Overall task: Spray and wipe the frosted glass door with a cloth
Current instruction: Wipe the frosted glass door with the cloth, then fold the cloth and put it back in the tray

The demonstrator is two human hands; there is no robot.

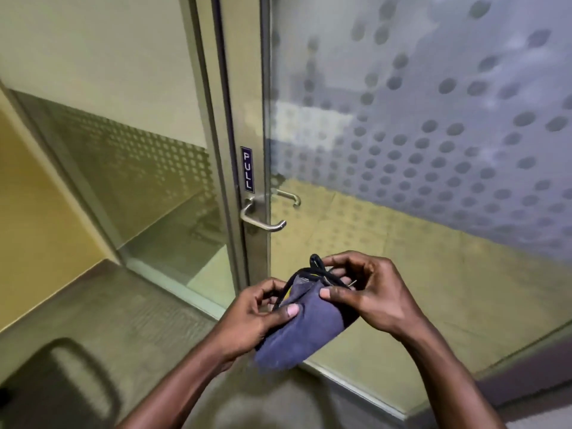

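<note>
A folded blue-grey cloth (305,332) with dark edging is held between both hands, low in the view and in front of the door. My left hand (258,317) pinches its lower left side with the thumb on top. My right hand (365,292) grips its upper right corner, fingers curled around the dark trim. The frosted glass door (433,134) with a dotted pattern fills the right half, a short distance beyond the hands. No spray bottle is in view.
A metal lever handle (263,219) sits on the door's left stile under a blue PULL label (247,169). A fixed glass side panel (139,168) stands left of the frame. A dark rounded object (71,379) lies on the grey floor at lower left.
</note>
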